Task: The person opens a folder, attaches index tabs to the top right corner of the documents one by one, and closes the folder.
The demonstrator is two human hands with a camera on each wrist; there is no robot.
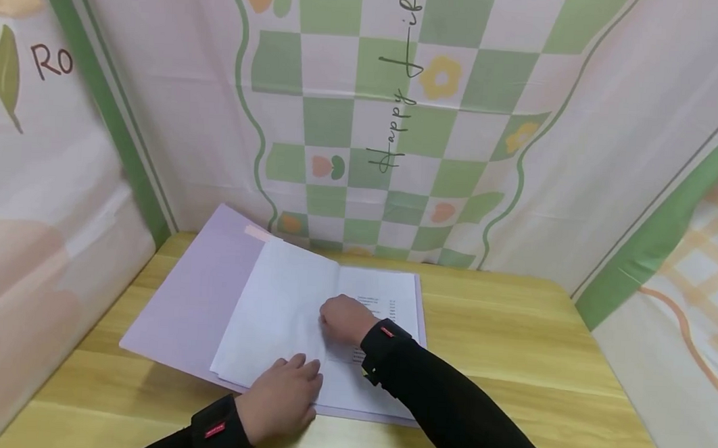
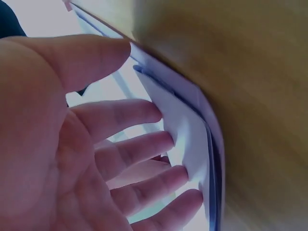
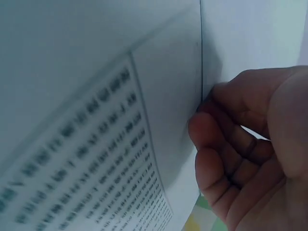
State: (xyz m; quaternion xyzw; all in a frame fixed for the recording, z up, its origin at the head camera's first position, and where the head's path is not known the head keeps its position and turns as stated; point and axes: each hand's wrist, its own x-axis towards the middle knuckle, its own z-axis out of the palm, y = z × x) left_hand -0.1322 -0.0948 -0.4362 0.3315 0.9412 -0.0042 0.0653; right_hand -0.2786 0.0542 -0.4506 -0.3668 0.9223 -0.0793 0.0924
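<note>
A book with a lilac cover (image 1: 190, 303) lies open on the table. Its left page (image 1: 276, 294) is blank, while the right page (image 3: 86, 149) carries lines of print inside a thin frame. My right hand (image 1: 344, 318), fingers curled, presses at the fold between the pages; nothing shows in its grasp, and the thumb and forefinger come together against the fold in the right wrist view. My left hand (image 1: 283, 396) rests with spread, slightly bent fingers on the lower edge of the left page. The right forearm hides part of the right page.
The wood-grain table (image 1: 499, 333) extends to the right of the book and in front of it. A patterned curtain (image 1: 376, 123) with green checks hangs behind the table, and more cloth hangs at both sides. A pinkish strip (image 1: 261, 232) marks the cover's top edge.
</note>
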